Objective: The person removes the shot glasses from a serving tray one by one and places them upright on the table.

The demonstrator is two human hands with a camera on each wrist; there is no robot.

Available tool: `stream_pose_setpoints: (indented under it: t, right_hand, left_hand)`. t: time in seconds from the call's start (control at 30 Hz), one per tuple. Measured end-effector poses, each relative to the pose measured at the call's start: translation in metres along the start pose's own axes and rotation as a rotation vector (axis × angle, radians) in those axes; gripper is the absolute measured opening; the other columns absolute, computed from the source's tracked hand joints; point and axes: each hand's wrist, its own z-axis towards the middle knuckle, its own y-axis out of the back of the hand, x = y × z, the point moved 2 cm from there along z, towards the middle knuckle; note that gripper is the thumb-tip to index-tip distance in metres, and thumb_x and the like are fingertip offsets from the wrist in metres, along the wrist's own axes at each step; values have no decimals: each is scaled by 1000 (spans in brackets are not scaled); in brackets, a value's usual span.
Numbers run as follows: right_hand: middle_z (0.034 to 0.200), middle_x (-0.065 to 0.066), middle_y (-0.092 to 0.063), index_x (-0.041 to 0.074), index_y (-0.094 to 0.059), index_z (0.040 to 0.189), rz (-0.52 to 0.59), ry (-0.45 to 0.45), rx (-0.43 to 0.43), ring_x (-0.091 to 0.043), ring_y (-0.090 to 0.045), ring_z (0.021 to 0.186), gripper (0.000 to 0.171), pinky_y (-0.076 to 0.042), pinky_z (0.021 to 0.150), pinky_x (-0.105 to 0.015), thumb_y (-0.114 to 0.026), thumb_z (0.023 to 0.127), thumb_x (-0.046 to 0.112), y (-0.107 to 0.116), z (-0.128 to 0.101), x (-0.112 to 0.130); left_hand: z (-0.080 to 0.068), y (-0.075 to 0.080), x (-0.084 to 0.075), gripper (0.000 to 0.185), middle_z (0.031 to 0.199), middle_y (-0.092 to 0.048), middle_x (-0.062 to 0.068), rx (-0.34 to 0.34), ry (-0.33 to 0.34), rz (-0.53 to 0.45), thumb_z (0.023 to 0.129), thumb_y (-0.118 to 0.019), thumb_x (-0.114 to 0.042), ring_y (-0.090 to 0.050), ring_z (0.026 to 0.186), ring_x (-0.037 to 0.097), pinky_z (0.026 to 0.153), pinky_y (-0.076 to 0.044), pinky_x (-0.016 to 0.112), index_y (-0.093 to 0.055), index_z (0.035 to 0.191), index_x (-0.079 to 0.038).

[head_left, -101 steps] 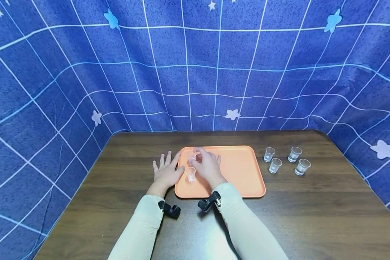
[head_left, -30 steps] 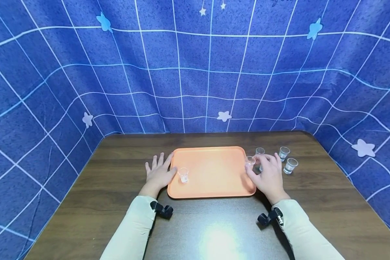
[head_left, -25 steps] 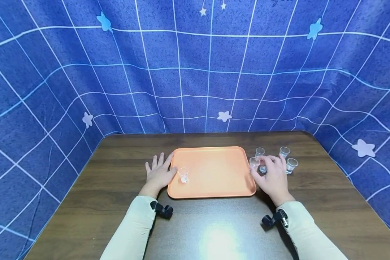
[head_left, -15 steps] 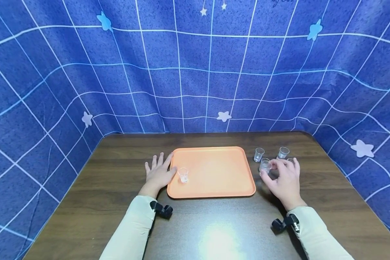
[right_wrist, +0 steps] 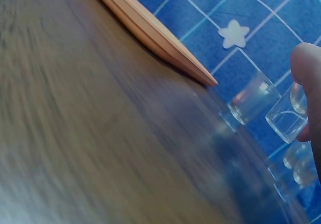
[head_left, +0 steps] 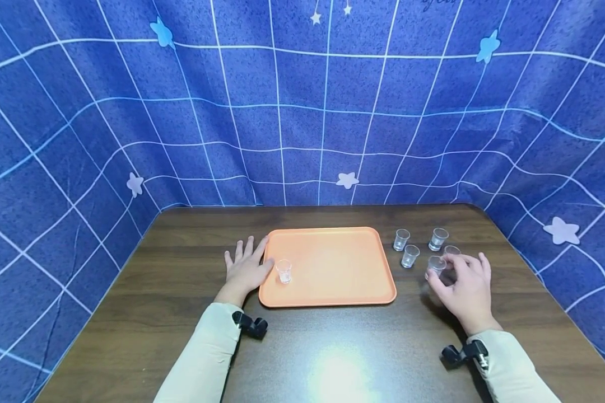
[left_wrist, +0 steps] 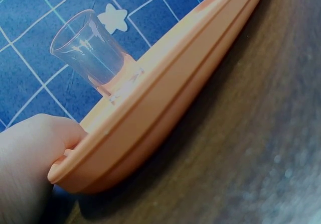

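My right hand (head_left: 464, 288) pinches a small clear shot glass (head_left: 435, 268) between thumb and fingers at the right of the table. In the right wrist view the held shot glass (right_wrist: 286, 116) hangs just over the wood, tilted in that view. Other shot glasses stand close by, one (head_left: 410, 257) to its left and one (head_left: 451, 251) partly behind the fingers. At the left, my left hand (head_left: 247, 271) lies with fingers spread beside the orange tray (head_left: 333, 268), thumb over its rim. One shot glass (head_left: 284, 272) stands upright on the tray near that thumb.
Two more shot glasses, one (head_left: 401, 239) nearer the tray and one (head_left: 438, 239) farther right, stand toward the back of the brown wooden table (head_left: 307, 347). A blue curtain (head_left: 307, 112) with white lines and stars hangs behind the table.
My right hand has lifted a shot glass from the tray's far left and carried it right, past the tray edge and in front of the standing glasses. The left hand stays at the rim.
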Motion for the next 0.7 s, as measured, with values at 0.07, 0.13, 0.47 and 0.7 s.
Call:
stream_pose_setpoints:
  t: [0.07, 0.13, 0.47, 0.7]
  right_hand:
    - [78, -19, -64, -4, -66, 97, 1, -7, 14, -42, -56, 92, 47, -20, 115, -62, -72, 70, 34, 4, 0, -3]
    - [79, -20, -65, -4, -65, 97, -3, -15, 32, -42, -56, 92, 46, -21, 115, -61, -72, 70, 32, 8, -1, -7]
    - [84, -22, -67, -2, -64, 94, -33, -82, 133, -42, -57, 92, 39, -23, 115, -58, -75, 66, 24, 26, -6, -21]
    - [87, -24, -67, 0, -62, 95, -57, -128, 189, -44, -58, 93, 38, -25, 114, -58, -74, 66, 22, 35, -9, -30]
  left_hand:
    - [0, 0, 0, 69, 169, -6, 16, 0, 0, -2, 102, -38, -53, 6, 154, 43, 113, 13, 70, -14, 164, -33]
    - [1, -1, 1, 69, 169, -6, 16, 0, -1, -2, 102, -38, -53, 7, 154, 43, 113, 13, 70, -14, 164, -34]
    - [2, -1, 2, 69, 169, -5, 16, -1, -11, -4, 102, -37, -53, 8, 154, 43, 113, 13, 70, -14, 164, -34]
    - [0, 2, 1, 69, 169, -6, 17, -5, -12, -2, 102, -38, -53, 7, 154, 43, 113, 13, 70, -15, 164, -33]
